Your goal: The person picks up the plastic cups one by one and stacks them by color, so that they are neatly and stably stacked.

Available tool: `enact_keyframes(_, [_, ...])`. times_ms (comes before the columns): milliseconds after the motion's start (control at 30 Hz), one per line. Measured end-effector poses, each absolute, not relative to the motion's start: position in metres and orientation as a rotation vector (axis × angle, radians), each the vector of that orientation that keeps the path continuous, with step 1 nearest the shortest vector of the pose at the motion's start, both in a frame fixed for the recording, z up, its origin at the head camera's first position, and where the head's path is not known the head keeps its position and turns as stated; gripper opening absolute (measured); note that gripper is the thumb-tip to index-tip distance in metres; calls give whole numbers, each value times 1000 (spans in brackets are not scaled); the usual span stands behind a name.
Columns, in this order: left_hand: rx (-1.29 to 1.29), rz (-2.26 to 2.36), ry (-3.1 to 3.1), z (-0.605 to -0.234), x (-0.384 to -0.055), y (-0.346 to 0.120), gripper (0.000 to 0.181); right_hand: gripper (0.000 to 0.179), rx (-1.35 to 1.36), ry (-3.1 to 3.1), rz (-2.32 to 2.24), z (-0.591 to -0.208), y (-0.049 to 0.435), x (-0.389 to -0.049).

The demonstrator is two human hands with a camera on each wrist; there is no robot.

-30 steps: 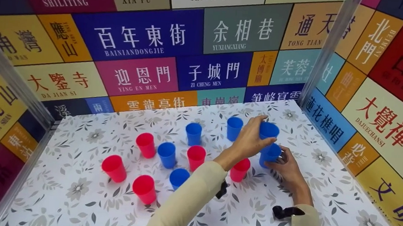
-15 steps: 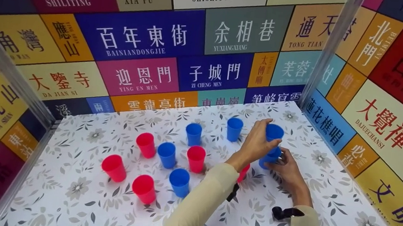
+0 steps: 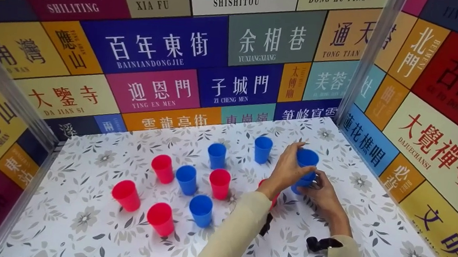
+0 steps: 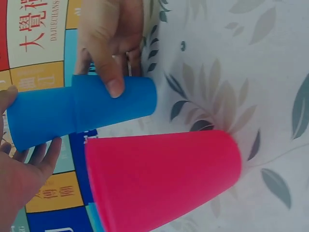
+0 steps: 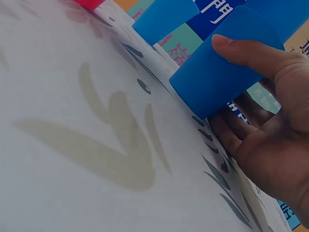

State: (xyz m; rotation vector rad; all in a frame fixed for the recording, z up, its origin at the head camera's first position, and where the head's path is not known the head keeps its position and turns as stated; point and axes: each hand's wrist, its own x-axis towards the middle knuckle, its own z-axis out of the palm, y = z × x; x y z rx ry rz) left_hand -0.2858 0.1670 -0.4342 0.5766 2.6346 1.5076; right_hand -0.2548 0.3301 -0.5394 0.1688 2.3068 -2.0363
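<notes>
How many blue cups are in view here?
6. The left hand holds an upper cup, partly inside a lower cup in the right hand. Four stand separately: rear-right cup, rear-left cup, middle cup, front cup. More may be nested unseen.

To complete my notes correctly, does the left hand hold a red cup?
No, the left hand grips the upper blue cup, which sits partly inside the lower blue cup.

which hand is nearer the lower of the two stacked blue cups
Right: the right hand grips the lower cup; the left hand is above it, holding the upper cup.
</notes>
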Motion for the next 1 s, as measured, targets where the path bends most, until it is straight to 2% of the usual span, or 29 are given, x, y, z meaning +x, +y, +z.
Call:
enact_keyframes(200, [513,1429,2628,-443,-284,167,73,86,123,2272,-2108,-542,326,-257])
enact_keyframes(500, [578,1270,2645,-447,-281,158,73,74,59,2288,-2118,-543,325,-259])
enact_keyframes(800, [675,1381,2602,-438,-281,120,64,88,126,2330,-2042,-538,325,-255])
enact_keyframes(1000, [769,1513,2569,-434,-270,89,56,98,187,2404,-1928,-536,325,-257])
